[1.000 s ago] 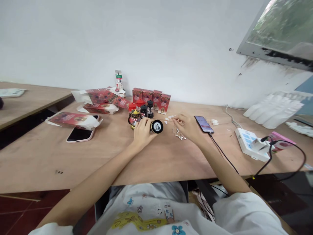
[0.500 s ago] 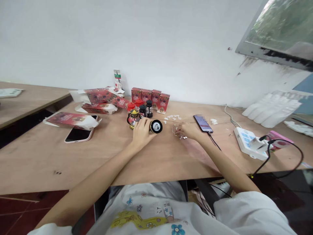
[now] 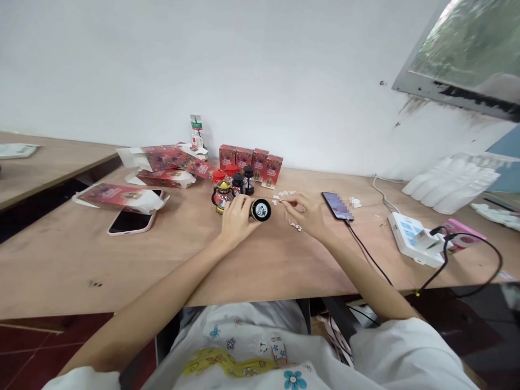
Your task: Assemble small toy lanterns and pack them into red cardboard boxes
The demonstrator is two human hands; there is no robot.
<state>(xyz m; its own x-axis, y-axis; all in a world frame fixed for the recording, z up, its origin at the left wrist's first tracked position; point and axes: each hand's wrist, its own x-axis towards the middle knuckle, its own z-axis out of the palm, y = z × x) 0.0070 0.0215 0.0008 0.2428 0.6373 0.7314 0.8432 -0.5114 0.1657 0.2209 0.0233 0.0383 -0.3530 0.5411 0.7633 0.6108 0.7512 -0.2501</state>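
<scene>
Wrapped in my left hand (image 3: pixel 234 221) is a small lantern (image 3: pixel 260 210) lying on its side, its round black base with an uncovered inner part turned toward me. My right hand (image 3: pixel 309 215) is a short way to the right, thumb and finger pinched; whatever they hold is too small to make out. Below its fingers lie several small shiny bits (image 3: pixel 297 227) on the table. Small white pieces (image 3: pixel 285 193) are scattered just beyond. A gold-and-black lantern (image 3: pixel 222 197) with a yellow top stands behind my left hand, beside a black lantern (image 3: pixel 248 181) and red-topped ones (image 3: pixel 218 176).
Red printed boxes (image 3: pixel 271 170) stand against the wall. Opened red packaging (image 3: pixel 117 197) overlaps a phone (image 3: pixel 132 221) at left. Another phone (image 3: pixel 337 206), on a cable, lies right of my right hand. Farther right are a power strip (image 3: pixel 412 238) and white foam-like packing (image 3: pixel 450 181).
My right hand has lifted from the small shiny bits and moved slightly left, toward the lantern, fingers pinched. My left hand keeps the lantern in nearly the same place.
</scene>
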